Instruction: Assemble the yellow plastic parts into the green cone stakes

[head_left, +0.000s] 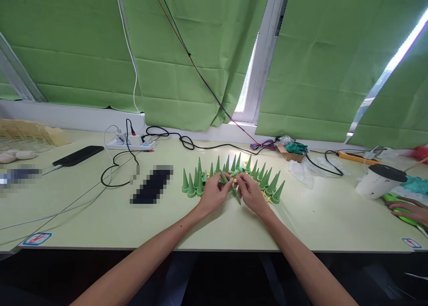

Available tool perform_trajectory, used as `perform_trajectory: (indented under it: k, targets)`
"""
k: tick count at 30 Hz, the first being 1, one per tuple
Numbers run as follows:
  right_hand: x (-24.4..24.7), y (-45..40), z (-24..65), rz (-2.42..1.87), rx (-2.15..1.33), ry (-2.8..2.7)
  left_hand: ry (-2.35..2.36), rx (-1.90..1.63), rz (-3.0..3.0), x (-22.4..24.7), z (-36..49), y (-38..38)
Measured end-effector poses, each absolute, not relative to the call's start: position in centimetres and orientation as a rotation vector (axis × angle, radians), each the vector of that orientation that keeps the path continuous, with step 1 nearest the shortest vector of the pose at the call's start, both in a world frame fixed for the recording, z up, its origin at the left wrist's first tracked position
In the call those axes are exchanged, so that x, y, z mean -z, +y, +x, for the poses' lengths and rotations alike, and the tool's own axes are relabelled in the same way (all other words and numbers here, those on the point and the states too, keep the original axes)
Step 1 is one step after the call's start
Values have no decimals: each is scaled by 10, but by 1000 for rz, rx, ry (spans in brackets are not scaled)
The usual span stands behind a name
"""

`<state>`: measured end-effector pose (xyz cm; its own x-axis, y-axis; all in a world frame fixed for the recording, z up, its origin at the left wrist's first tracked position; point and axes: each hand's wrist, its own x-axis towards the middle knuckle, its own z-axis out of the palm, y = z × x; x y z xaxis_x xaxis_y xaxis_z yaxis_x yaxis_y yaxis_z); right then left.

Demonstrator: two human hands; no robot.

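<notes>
My left hand (213, 192) is closed in a pinch around a slim green cone (224, 177) whose tip points up and to the left. Close against it, my right hand (251, 192) pinches a small yellow piece (235, 180), and the fingertips of both hands nearly meet. Another green cone (238, 198) lies slanted on the table below the fingers. Around and behind my hands stand several upright green cones (191, 185) with wider round bases. More small yellow pieces (268, 198) lie among the cones at the right; my hands hide part of the group.
Left on the table (133, 230) are a pixelated dark phone-shaped object (152, 185), a black slab (78, 155) and a white power strip (132, 142). A black cable (207, 146) runs along the back. Right are a small cardboard box (290, 154), a lidded cup (379, 181) and another person's hand (413, 210).
</notes>
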<state>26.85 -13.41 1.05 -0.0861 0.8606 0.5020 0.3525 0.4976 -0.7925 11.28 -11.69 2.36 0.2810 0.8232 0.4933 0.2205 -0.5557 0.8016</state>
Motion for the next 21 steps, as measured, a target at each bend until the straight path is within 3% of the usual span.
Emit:
perform_trajectory:
  k: [21]
  targets:
    - [-9,-132,270,-1191,-318,-1707,906,-1232,2027,-18,112,-117]
